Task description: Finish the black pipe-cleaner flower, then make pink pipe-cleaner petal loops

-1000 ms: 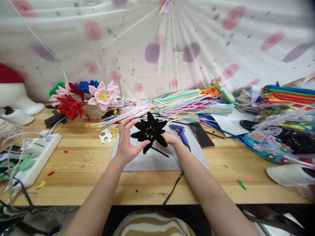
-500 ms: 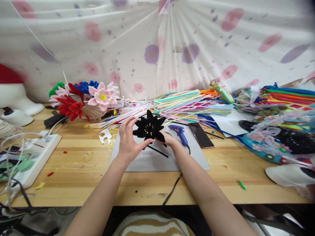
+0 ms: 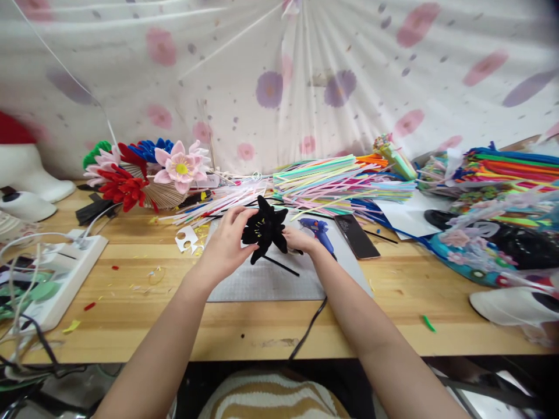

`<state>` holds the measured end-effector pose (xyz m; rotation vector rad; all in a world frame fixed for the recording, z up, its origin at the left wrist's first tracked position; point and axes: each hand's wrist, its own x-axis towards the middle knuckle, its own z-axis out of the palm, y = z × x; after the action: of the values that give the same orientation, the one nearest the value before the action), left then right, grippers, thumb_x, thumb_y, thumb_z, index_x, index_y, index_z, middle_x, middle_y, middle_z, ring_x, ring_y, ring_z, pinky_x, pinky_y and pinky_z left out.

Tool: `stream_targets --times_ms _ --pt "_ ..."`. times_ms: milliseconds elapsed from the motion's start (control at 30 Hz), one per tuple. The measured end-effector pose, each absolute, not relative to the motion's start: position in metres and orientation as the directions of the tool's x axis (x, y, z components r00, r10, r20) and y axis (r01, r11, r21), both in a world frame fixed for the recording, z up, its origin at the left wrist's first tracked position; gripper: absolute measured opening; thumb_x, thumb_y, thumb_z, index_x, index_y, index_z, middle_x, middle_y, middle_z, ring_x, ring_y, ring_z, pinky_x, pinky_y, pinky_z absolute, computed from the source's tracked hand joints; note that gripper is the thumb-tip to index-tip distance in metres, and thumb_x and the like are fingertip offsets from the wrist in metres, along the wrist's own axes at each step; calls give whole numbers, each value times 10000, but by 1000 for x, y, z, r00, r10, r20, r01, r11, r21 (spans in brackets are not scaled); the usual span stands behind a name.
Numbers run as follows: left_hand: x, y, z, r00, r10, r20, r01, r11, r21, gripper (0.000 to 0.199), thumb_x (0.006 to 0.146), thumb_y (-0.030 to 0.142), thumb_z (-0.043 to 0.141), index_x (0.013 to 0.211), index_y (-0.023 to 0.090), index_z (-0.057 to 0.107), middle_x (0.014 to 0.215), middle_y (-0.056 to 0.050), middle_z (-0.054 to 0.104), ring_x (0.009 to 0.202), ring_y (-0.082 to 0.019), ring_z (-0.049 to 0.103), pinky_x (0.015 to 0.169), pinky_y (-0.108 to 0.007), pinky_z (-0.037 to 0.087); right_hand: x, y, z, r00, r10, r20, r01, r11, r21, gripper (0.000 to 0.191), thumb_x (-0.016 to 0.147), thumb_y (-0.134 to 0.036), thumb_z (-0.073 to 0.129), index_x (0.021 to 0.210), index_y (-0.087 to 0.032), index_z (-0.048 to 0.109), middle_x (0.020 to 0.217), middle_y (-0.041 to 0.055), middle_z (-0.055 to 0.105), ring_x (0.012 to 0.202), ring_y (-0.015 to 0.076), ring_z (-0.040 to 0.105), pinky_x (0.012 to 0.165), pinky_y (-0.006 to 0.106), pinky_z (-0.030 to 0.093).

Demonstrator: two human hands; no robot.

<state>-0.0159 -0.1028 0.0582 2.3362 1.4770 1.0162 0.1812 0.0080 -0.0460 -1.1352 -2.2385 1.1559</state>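
A black fuzzy flower (image 3: 271, 224) with pointed petals and yellow stamens is held above the grey cutting mat (image 3: 244, 289), its face tipped to the left. On its left side my left hand (image 3: 227, 237) curves around the petals, fingers above and thumb below, closed on them. My right hand (image 3: 299, 238) is closed at the back of the flower, its fingertips partly hidden by petals. Under the flower a thin black rod (image 3: 282, 266) slants over the mat. A blue glue gun (image 3: 319, 231) lies just beyond my right hand.
A dark phone (image 3: 357, 235) rests at the mat's right edge. Bundles of pastel pipe cleaners (image 3: 323, 180) lie behind. Finished fuzzy flowers (image 3: 179, 167) stand at back left, near a white power strip (image 3: 70, 279). A black cord (image 3: 308, 331) hangs over the front edge.
The flower has turned from facing me to facing left. My left hand has drawn in around its petals, and my right hand shows more at its back.
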Motion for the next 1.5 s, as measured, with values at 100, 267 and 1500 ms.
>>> stream_targets --times_ms 100,267,1500 --pt "-17 -98 57 254 861 440 744 -465 480 606 635 148 699 1185 260 470 1200 -59 458 1137 -231 489 895 -400 490 184 9 -46 -636 768 -77 461 298 -836 216 762 -331 475 700 -175 611 662 8 574 644 142 491 626 258 427" --pt "-16 -90 53 170 891 422 733 -401 550 546 649 144 701 1141 220 475 1117 -47 503 951 -165 577 831 -357 527 186 17 -52 -605 792 -83 490 288 -823 294 786 -391 452 686 -154 596 651 2 547 626 127 457 638 260 410" --pt "-2 -65 36 111 861 496 614 -452 647 642 656 301 732 1238 252 465 1201 -87 410 1017 -188 522 729 -318 548 191 23 -37 -457 889 -29 602 285 -746 322 807 -389 461 711 -136 636 646 26 589 626 146 503 616 269 421"
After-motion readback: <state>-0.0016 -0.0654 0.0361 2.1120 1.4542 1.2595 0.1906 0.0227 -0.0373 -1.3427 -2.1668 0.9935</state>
